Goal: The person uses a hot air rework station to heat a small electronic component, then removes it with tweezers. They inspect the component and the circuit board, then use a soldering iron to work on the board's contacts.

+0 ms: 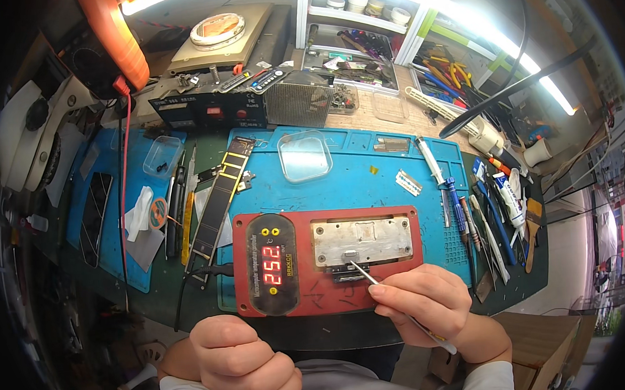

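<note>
A red heating plate unit with a lit red display lies in front of me. On its silvery metal plate, near the lower edge, sits a small grey piece, beside a dark little part that overlaps the red frame. My right hand pinches slim metal tweezers, whose tip points at the small grey piece; whether they touch cannot be made out. My left hand is curled into a fist left of the unit's near edge, with nothing visible in it.
Beneath the unit is a blue work mat. A clear plastic tray, a razor blade and a syringe lie beyond. Screwdrivers and brushes line the right; a long dark strip is left.
</note>
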Motion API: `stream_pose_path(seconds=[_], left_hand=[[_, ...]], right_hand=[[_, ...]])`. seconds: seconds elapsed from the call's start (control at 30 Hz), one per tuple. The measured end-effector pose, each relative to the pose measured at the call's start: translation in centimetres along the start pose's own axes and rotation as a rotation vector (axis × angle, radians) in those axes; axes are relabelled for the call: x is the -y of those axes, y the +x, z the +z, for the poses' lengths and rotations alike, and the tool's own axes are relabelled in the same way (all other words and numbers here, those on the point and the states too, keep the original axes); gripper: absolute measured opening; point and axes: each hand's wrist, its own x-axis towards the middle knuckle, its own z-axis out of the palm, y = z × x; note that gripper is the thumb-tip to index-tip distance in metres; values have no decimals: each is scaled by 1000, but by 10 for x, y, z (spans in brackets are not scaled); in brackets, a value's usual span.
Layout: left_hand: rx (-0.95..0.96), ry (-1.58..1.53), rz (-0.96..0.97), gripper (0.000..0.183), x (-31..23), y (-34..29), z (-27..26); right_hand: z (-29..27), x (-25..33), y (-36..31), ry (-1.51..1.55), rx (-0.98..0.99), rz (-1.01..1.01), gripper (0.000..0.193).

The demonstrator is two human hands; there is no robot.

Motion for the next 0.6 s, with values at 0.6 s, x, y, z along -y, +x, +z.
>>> stream_pose_path(seconds=[0.6], left_hand=[[-8, -4, 2, 40, 0, -1, 0]], right_hand=[[0, 0, 0, 4, 3, 9, 34]])
